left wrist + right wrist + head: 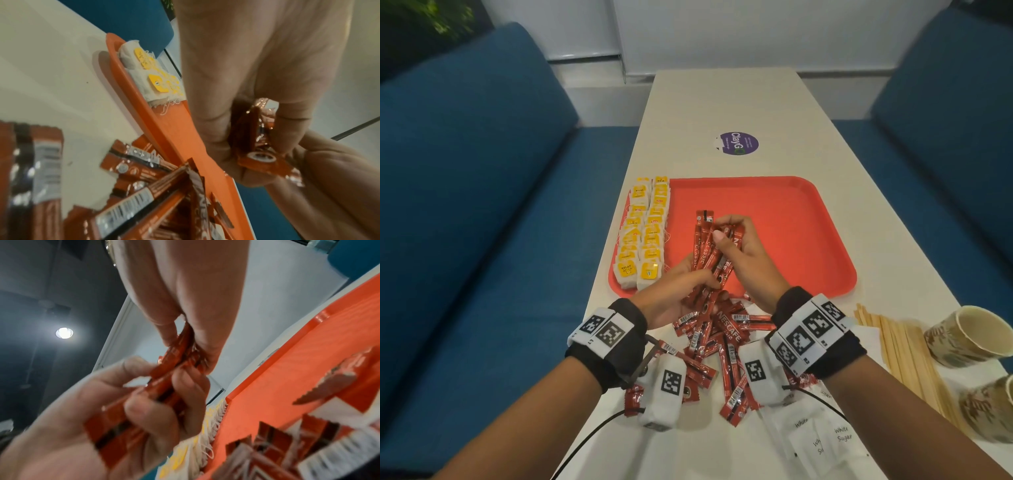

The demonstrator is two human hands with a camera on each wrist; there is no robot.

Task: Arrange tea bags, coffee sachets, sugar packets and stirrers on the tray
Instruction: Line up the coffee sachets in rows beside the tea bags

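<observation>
Head view: left hand (pixel 678 291) and right hand (pixel 743 253) both grip one bundle of coffee sachets (pixel 709 246) above the red tray (pixel 808 219). Left wrist view: fingers (pixel 218 129) curl round the sachets. Right wrist view: thumb and fingers (pixel 185 386) pinch the bundle.

Both hands raised together, left hand (pixel 681 294) fingers curled gripping, right hand (pixel 743 253) pinching, wrists banded

Head view overhead; wrist views close, sharing tray (pixel 825 240).
</observation>
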